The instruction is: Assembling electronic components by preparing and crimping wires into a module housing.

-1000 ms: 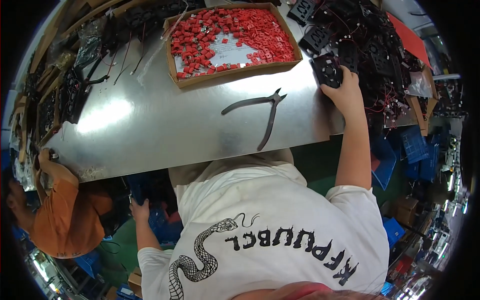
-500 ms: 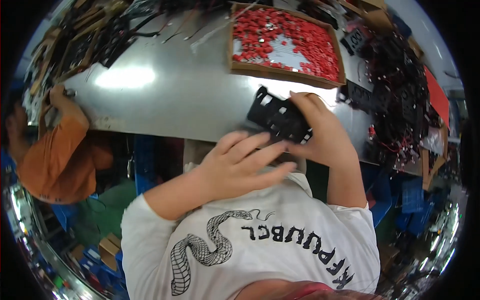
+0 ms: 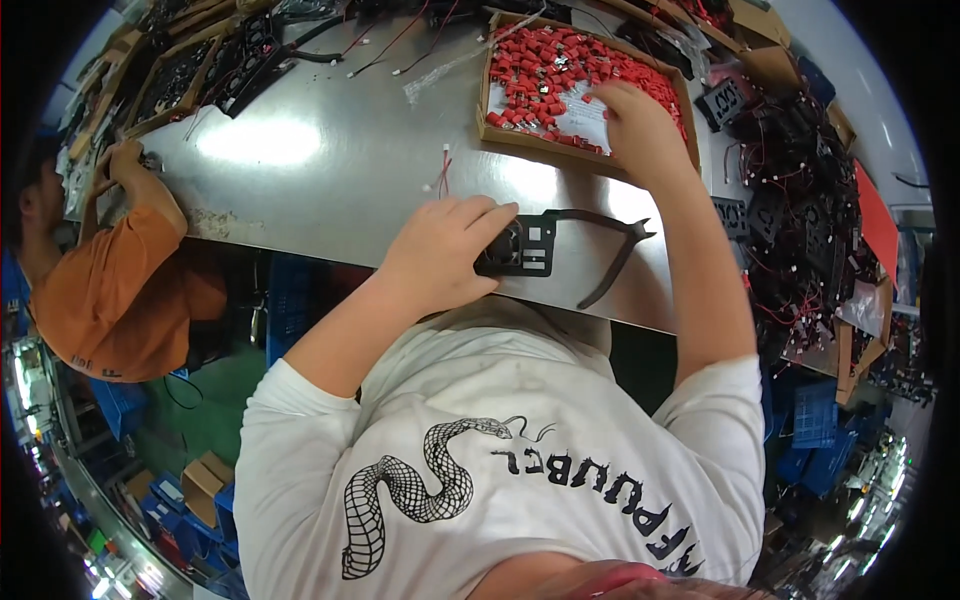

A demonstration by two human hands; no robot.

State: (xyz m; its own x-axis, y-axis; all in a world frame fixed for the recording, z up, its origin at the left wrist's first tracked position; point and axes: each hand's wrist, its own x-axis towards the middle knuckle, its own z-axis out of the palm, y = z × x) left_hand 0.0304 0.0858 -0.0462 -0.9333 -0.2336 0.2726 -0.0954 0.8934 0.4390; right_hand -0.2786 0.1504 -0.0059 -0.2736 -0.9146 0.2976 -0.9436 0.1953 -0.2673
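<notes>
My left hand (image 3: 440,250) lies over the left part of a black plastic panel with square cut-outs (image 3: 537,250), its fingers closed on the panel at the table's near edge. The hand hides much of that part. Just right of the panel rests a pair of cutting pliers with dark handles (image 3: 632,235), jaws pointing right. My right hand (image 3: 640,125) is stretched over a shallow cardboard tray (image 3: 560,154) of small red parts (image 3: 530,65). Its fingertips are drawn together low among the red parts; whatever is between them is too small to make out.
Thin red wires with white plugs (image 3: 444,172) lie beyond my left hand. Black panels and tangled wires (image 3: 800,220) pile up on the right. A clear plastic strip (image 3: 440,78) lies left of the tray. At far left, a person in an orange shirt (image 3: 120,290) works at the table.
The black panel was lifted, tilted, in my right hand; now it lies on the table under my left hand. My right hand has moved away to the tray. The pliers now show.
</notes>
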